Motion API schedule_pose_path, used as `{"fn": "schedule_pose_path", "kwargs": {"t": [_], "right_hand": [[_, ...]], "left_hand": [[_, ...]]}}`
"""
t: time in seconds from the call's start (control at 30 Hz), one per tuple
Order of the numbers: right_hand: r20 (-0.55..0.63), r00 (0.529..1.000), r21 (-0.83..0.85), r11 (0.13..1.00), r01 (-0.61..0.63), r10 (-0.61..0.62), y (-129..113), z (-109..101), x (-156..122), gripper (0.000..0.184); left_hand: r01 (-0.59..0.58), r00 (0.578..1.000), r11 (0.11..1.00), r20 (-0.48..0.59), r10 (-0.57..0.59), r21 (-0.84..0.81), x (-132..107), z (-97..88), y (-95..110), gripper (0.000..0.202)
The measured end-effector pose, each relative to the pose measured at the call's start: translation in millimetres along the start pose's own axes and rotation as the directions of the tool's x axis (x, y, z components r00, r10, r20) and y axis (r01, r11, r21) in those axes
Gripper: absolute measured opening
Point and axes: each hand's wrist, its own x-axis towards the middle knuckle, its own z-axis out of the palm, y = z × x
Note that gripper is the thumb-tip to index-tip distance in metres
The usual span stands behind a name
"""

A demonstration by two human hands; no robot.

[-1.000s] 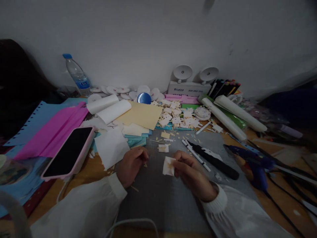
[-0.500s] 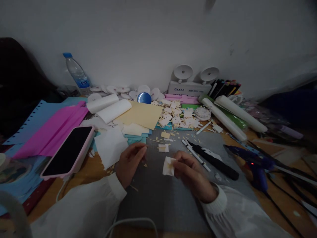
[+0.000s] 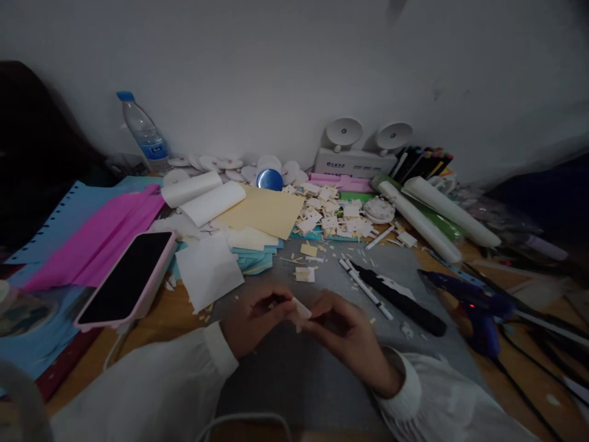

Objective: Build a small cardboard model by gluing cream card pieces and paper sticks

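Observation:
Between my two hands, over the grey mat (image 3: 276,380), is a small white paper piece (image 3: 301,309), seen tilted. My left hand (image 3: 262,316) pinches its left edge, somewhat blurred by motion. The fingertips of my right hand (image 3: 347,334) close on its right side. Just beyond my hands lies a small cream-and-white card (image 3: 304,274), with a yellowish square (image 3: 308,250) behind it. Farther back sits a pile of small white paper pieces with thin strips sticking out (image 3: 329,212).
A black utensil-shaped pouch (image 3: 400,301) and white pens (image 3: 363,285) lie to the right, near a blue glue gun (image 3: 478,307) with a red light. On the left are a pink-cased phone (image 3: 126,279), coloured paper (image 3: 92,236) and a water bottle (image 3: 145,135) by the wall.
My left hand has moved right and taken hold of the white paper piece. In my right hand the piece has turned from facing me to a tilted angle.

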Motion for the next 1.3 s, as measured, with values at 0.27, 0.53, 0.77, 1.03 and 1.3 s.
{"fn": "schedule_pose_path", "kwargs": {"t": [0.27, 0.53, 0.77, 1.03, 1.3], "right_hand": [[0.068, 0.991, 0.137, 0.983, -0.126, 0.117, -12.0, -5.8, -0.2, 0.028], [0.201, 0.928, 0.234, 0.905, -0.356, 0.313, -6.2, -5.2, 7.4, 0.023], [0.029, 0.935, 0.397, 0.855, -0.334, 0.353, -15.3, -20.3, 11.5, 0.027], [-0.149, 0.945, 0.607, 0.781, -0.145, 0.291, -24.3, -42.7, 21.6, 0.027], [0.055, 0.984, 0.127, 0.976, -0.177, 0.172, -10.9, -14.7, 12.7, 0.019]], "left_hand": [[0.023, 0.999, 0.991, 0.045, -0.017, -0.132, -1.1, -1.0, -0.2, 0.015], [-0.106, 0.988, 0.994, 0.109, 0.109, -0.033, 2.6, -4.8, 2.4, 0.011], [-0.050, 0.995, 0.998, 0.080, 0.053, -0.028, 1.8, -4.9, 3.3, 0.011], [-0.031, 0.999, 1.000, -0.025, 0.031, -0.002, 2.2, -5.1, 2.2, 0.012], [-0.118, 0.993, 0.973, -0.002, 0.121, 0.200, -2.1, -3.6, -11.6, 0.022]]}}
